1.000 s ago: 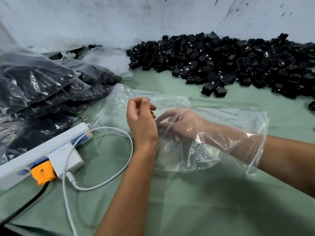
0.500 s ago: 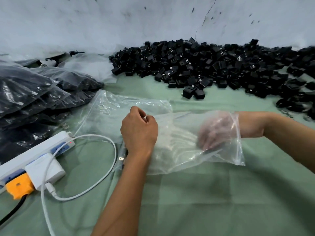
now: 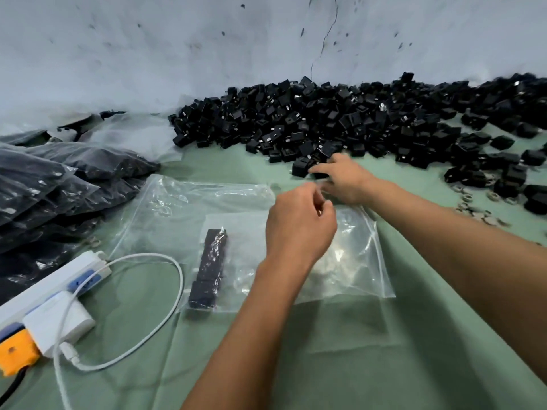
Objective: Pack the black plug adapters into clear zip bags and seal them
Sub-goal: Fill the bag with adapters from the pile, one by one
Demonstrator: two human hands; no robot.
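Here the left hand [image 3: 299, 224] is above the clear zip bag [image 3: 352, 255], and its grip is curled, with the thumb and first finger pinched on the top edge of the bag. The bag lies flat on the green table [image 3: 399, 365]. Inside it, at the left end, sits a short row of black plug adapters [image 3: 208, 273], side by side. Another clear bag [image 3: 189, 208] lies partly under the first one, a bit farther back. The right hand [image 3: 344, 180] is past the bag at the near edge of the big pile of black adapters [image 3: 355, 119] by the wall. Its fingers are bent around a loose adapter [image 3: 321, 173] there, and one more adapter [image 3: 300, 168] sits just beside that hand. The pile spreads wide along the back and to the right. On the left lie many filled bags [image 3: 56, 184], dark with adapters, stacked on each other. Near them is a white power strip [image 3: 44, 288] with a white charger [image 3: 57, 324] and an orange plug [image 3: 13, 355] in it. A white cable [image 3: 165, 315] loops from the charger across the table, near the bag.
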